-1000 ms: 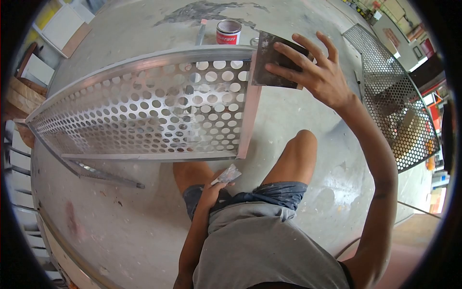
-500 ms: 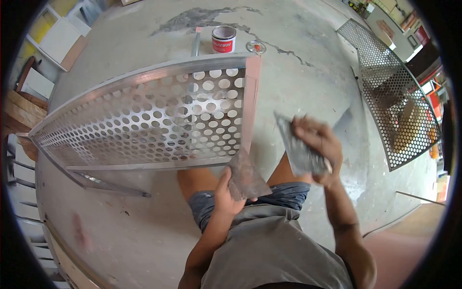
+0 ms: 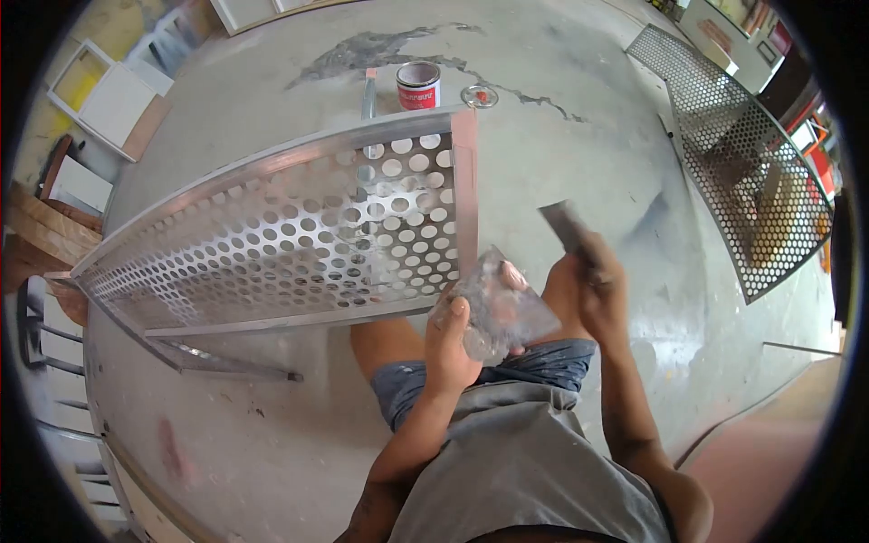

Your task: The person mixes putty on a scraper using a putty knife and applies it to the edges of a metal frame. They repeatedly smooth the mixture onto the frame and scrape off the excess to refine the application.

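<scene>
My left hand (image 3: 453, 348) holds a flat, smeared plate (image 3: 529, 317) over my lap, with the thumb on its near face and a small pinkish lump near its top. To the right, my right hand (image 3: 602, 294) is closed around a dark flat spreader (image 3: 563, 224), blurred by motion and raised apart from the plate. In front of me on the left stands a perforated metal panel (image 3: 299, 222) in a frame, its right end edged by a pinkish strip (image 3: 464, 181).
An open can (image 3: 418, 95) with a red label stands on the floor behind the panel, beside a round lid (image 3: 479, 96). Another perforated panel (image 3: 733, 149) leans at the right. White frames (image 3: 113, 95) are at the upper left, and a pinkish board (image 3: 769, 452) lies lower right.
The plate in my left hand has moved right and up and turned. My right hand has shifted slightly, and the spreader now appears narrower, nearly edge-on. The view has shifted a little.
</scene>
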{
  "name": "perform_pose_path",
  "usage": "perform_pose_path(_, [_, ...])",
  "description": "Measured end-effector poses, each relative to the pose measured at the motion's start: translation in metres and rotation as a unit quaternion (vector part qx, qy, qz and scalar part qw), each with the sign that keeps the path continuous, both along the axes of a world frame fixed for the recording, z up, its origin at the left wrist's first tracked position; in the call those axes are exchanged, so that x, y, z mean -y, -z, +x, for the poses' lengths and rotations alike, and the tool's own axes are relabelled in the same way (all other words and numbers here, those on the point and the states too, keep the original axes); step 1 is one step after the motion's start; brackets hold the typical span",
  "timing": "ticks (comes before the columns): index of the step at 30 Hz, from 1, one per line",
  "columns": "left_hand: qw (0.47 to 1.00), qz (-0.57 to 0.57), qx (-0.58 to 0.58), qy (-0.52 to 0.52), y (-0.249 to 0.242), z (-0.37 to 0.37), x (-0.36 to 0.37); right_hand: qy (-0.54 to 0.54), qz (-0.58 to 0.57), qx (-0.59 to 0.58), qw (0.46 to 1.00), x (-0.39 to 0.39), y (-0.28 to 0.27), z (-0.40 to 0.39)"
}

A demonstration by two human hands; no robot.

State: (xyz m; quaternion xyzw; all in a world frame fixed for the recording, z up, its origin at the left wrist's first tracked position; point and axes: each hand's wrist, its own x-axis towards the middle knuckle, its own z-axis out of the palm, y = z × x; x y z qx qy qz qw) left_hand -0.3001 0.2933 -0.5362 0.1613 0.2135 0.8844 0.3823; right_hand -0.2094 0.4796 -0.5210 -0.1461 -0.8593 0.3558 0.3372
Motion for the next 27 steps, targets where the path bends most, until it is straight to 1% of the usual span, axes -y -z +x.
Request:
perform_pose_path(1, [0.999,-0.009,-0.012,-0.029,-0.002,0.001,0.001,0.024,-0.184,-0.067,0.980,0.005,-0.003,0.006])
perform_pose_path(2, [0.999,-0.009,-0.016,-0.027,0.000,-0.001,0.001,0.047,-0.361,-0.132,0.922,0.010,-0.012,0.013])
perform_pose_path(3, [0.991,-0.034,-0.111,-0.071,0.004,-0.003,-0.001,0.068,-0.452,-0.238,0.857,0.030,-0.042,0.005])
perform_pose_path(4, [0.971,-0.059,-0.204,-0.112,0.007,-0.004,-0.002,0.071,-0.452,-0.242,0.856,0.033,-0.049,0.012])
perform_pose_path(6, [0.968,-0.061,-0.215,-0.112,0.008,-0.005,-0.002,-0.062,-0.590,-0.142,0.792,0.042,-0.056,0.029])
perform_pose_path(7, [0.942,-0.109,-0.285,-0.139,0.003,-0.007,-0.001,-0.035,-0.584,-0.097,0.805,0.053,-0.062,0.024])
perform_pose_path(8, [0.908,-0.155,-0.353,-0.165,-0.004,-0.010,0.000,-0.032,-0.583,-0.102,0.805,0.054,-0.062,0.025])
perform_pose_path(9, [0.876,-0.176,-0.418,-0.164,-0.014,-0.015,0.004,-0.063,-0.601,-0.058,0.794,0.055,-0.061,0.025])
perform_pose_path(10, [0.876,-0.175,-0.419,-0.160,-0.012,-0.015,0.002,-0.093,-0.618,-0.014,0.781,0.055,-0.061,0.027])
perform_pose_path(11, [0.816,-0.191,-0.506,-0.206,-0.008,-0.016,0.001,-0.130,-0.609,-0.023,0.782,0.053,-0.065,0.026])
perform_pose_path(12, [0.743,-0.207,-0.584,-0.254,-0.004,-0.018,0.001,-0.130,-0.609,-0.024,0.782,0.054,-0.065,0.029])
perform_pose_path(13, [0.733,-0.234,-0.586,-0.253,0.002,-0.022,0.008,-0.122,-0.605,-0.028,0.786,0.052,-0.065,0.032])
perform_pose_path(14, [0.731,-0.232,-0.588,-0.258,0.006,-0.027,0.019,-0.116,-0.600,-0.032,0.791,0.050,-0.065,0.032])
perform_pose_path(16, [0.715,-0.356,-0.582,-0.152,0.018,-0.032,0.045,-0.110,-0.594,-0.049,0.795,0.049,-0.066,0.025])
perform_pose_path(17, [0.766,-0.302,-0.535,-0.190,0.025,-0.030,0.049,-0.101,-0.591,-0.067,0.798,0.049,-0.065,0.020])
perform_pose_path(18, [0.761,-0.304,-0.542,-0.188,0.033,-0.026,0.055,-0.089,-0.589,-0.088,0.798,0.051,-0.063,0.016])
perform_pose_path(19, [0.832,-0.287,-0.432,-0.194,0.043,-0.021,0.062,-0.104,-0.575,-0.097,0.806,0.049,-0.060,0.009])
perform_pose_path(20, [0.890,-0.267,-0.314,-0.196,0.052,-0.016,0.068,-0.120,-0.560,-0.107,0.813,0.047,-0.057,0.001])
perform_pose_path(21, [0.910,-0.248,-0.263,-0.202,0.062,-0.010,0.070,-0.109,-0.416,-0.073,0.900,0.048,-0.060,-0.011])
perform_pose_path(22, [0.909,-0.251,-0.269,-0.194,0.067,-0.006,0.076,-0.092,-0.260,-0.033,0.961,0.050,-0.062,-0.021])
perform_pose_path(23, [0.914,-0.271,-0.249,-0.169,0.070,-0.003,0.083,-0.087,-0.264,-0.037,0.960,0.052,-0.063,-0.033])
perform_pose_path(24, [0.918,-0.290,-0.227,-0.145,0.074,0.001,0.088,-0.036,-0.094,-0.019,0.995,0.054,-0.063,-0.047])
perform_pose_path(25, [0.928,-0.282,-0.201,-0.140,0.088,0.004,0.093,0.015,0.080,0.001,0.997,0.055,-0.060,-0.058])
perform_pose_path(26, [0.927,-0.283,-0.203,-0.137,0.095,0.005,0.098,0.018,0.078,0.000,0.997,0.054,-0.056,-0.069])
perform_pose_path(27, [0.930,-0.295,-0.185,-0.118,0.101,0.007,0.102,0.051,0.155,-0.005,0.987,0.052,-0.051,-0.079])
